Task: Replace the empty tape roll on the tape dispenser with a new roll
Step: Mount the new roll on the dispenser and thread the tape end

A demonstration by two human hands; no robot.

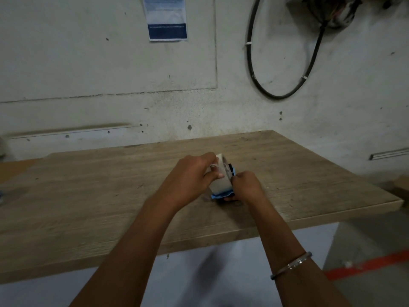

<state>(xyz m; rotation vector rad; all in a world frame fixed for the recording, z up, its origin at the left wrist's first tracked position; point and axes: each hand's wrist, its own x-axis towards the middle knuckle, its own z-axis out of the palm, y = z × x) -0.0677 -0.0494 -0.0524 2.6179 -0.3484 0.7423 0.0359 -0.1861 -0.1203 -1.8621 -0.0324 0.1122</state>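
Left hand [194, 171] is curled over the top of the tape roll [218, 180], thumb and fingers wrapped round its pale outer face, so it's clearly got a grip on it. Right hand [245, 185] is clamped on the tape dispenser [223, 194] from the other side, fingers tucked down by the blue base, with a bit of black hub poking out just above the knuckles. The roll looks like it's sitting in the dispenser, though honestly the picture is soft right there and the hands cover most of it, so I can't say whether it's fully seated on the hub. The whole bundle rests on the wooden table [110, 196], roughly mid-table and a little toward the right edge. Both forearms come in from the bottom of the shot, and the right one has a thin metal bangle [292, 265] near the wrist. Behind the table is a scuffed concrete wall [88, 74] with a blue and white paper notice [164, 18] stuck up high, and a loop of black cable [265, 91] hanging off to the right. Down on the floor at the right there's a strip of orange tape [365, 265].
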